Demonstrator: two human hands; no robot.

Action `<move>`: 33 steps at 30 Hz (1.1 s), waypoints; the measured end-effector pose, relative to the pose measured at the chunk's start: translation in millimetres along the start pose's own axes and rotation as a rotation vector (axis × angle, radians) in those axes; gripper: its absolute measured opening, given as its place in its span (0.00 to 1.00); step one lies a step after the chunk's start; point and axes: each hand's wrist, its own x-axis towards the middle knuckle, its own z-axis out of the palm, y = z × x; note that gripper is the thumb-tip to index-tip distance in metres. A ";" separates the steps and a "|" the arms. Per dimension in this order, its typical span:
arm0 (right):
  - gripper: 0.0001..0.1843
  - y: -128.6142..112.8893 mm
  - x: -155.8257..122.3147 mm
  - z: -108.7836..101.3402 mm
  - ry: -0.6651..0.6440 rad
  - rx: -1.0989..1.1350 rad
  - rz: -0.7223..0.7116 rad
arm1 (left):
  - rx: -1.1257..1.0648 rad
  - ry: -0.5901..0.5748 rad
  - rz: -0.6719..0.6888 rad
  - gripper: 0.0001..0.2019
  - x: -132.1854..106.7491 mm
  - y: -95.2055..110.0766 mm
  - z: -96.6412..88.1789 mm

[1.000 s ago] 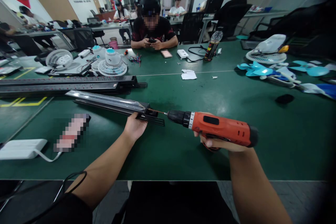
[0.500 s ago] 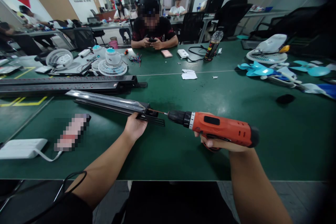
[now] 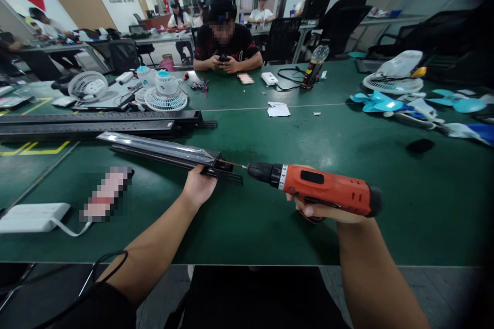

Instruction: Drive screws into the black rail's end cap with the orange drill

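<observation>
My left hand (image 3: 199,185) is closed around the near end of a long black metal rail (image 3: 165,150) with a shiny clear strip along its top. Its fingers are partly hidden beneath the rail. In my right hand (image 3: 312,209) is an orange cordless drill (image 3: 328,187), lying level and pointing left. The handle is mostly hidden below the drill body. A long thin bit (image 3: 231,163) runs from the black chuck to the rail's open end; whether it touches a screw inside cannot be seen.
More black rails (image 3: 96,123) lie behind on the green table (image 3: 270,231). Fan parts (image 3: 165,95) stand at the back left, blue fan blades (image 3: 380,103) at the right. A phone (image 3: 108,195) and white power bank (image 3: 33,217) lie left. Across the table sits a person (image 3: 226,36) holding a phone.
</observation>
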 end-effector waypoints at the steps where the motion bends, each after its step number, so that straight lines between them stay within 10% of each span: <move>1: 0.14 0.4 -0.3 -0.3 0.002 -0.004 -0.002 | -0.002 0.006 -0.002 0.13 0.3 0.1 -0.3; 33: 0.14 0.4 -1.5 1.0 0.043 0.031 0.035 | -0.011 0.034 0.007 0.12 -4.1 0.9 6.3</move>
